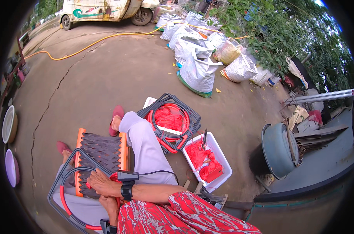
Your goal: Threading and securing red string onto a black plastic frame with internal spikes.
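A dark metal frame, a ring inside a squared outline, rests across my lap. Parts of its ring are wrapped in red cord. My right hand lies over the ring's near side, fingers curled and closed, with red cord showing at both edges of the hand. Just below it, my left hand is closed against the ring; its fingertips are hidden beneath the right hand. Both wrists carry black bands with small dark boxes. Beyond the hands stands a low orange seat with dark woven straps.
Similar frames lie stacked on a white tub of red cord. A second white tub holds red cord and scissors. Farther out are filled white sacks, a yellow hose, a vehicle, basins and a blue-grey bucket.
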Motion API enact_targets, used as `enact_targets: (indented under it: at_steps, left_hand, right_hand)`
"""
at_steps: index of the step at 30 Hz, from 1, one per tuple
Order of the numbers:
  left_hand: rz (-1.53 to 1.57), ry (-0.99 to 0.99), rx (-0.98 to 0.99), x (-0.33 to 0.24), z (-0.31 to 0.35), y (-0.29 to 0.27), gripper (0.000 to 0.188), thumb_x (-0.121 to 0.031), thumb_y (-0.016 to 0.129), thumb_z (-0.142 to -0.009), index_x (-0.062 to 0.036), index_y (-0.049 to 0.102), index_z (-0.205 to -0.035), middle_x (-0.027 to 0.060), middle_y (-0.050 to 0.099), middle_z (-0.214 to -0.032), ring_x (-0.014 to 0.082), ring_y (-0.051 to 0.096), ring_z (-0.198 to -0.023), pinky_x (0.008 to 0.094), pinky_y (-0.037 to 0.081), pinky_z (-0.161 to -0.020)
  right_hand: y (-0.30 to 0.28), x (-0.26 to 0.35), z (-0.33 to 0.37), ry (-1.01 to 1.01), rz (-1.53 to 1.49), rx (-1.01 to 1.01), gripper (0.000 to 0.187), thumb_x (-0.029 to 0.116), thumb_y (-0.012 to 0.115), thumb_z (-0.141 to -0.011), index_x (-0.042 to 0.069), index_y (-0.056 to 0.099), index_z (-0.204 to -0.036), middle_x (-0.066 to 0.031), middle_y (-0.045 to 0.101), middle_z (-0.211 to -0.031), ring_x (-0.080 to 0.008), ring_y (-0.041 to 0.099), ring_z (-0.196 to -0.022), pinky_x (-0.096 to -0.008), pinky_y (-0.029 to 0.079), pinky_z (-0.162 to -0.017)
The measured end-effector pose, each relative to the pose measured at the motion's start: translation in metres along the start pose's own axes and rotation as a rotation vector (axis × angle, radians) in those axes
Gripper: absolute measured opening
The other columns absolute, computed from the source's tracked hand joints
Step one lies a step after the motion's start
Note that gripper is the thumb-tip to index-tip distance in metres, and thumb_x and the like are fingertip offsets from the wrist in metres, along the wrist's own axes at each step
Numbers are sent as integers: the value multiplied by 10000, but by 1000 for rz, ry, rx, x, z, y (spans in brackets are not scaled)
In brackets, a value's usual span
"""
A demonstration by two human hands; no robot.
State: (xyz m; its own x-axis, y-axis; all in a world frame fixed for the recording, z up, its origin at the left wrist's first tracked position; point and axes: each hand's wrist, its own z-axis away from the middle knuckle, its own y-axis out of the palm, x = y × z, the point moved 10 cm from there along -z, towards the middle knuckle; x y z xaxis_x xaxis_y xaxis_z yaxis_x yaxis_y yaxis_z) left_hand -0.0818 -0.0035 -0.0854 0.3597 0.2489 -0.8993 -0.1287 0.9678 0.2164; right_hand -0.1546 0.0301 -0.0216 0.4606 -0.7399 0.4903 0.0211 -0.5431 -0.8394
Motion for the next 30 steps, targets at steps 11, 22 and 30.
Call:
enact_targets:
  at_steps: [11, 22, 30]
  left_hand:
    - [-146, -38, 88, -11, 7, 6, 67, -46, 578, -886, -2, 532, -864, 115, 622, -652, 162, 561, -423, 270, 443, -361]
    - [-118, -225, 109, 8, 3, 5, 89, -57, 559, -887, -30, 497, -829, 103, 604, -642, 179, 561, -436, 283, 451, -378]
    - [-102, -155, 7, -9, 4, -1, 48, -44, 560, -891, -22, 529, -862, 112, 614, -673, 166, 551, -436, 273, 434, -360]
  right_hand:
    - [-37, -48, -2, 355, -693, -234, 286, 246, 582, -901, 11, 467, -1014, -179, 570, -840, -336, 558, -758, -434, 431, -720]
    - [-236, -24, 13, 279, -1710, -369, 311, 351, 540, -965, 66, 490, -1081, -4, 492, -800, -54, 476, -670, -207, 425, -559]
    - [-299, -119, 194, 740, -1148, -398, 227, 291, 550, -961, 69, 540, -1008, 21, 509, -694, -44, 423, -490, -208, 335, -416]
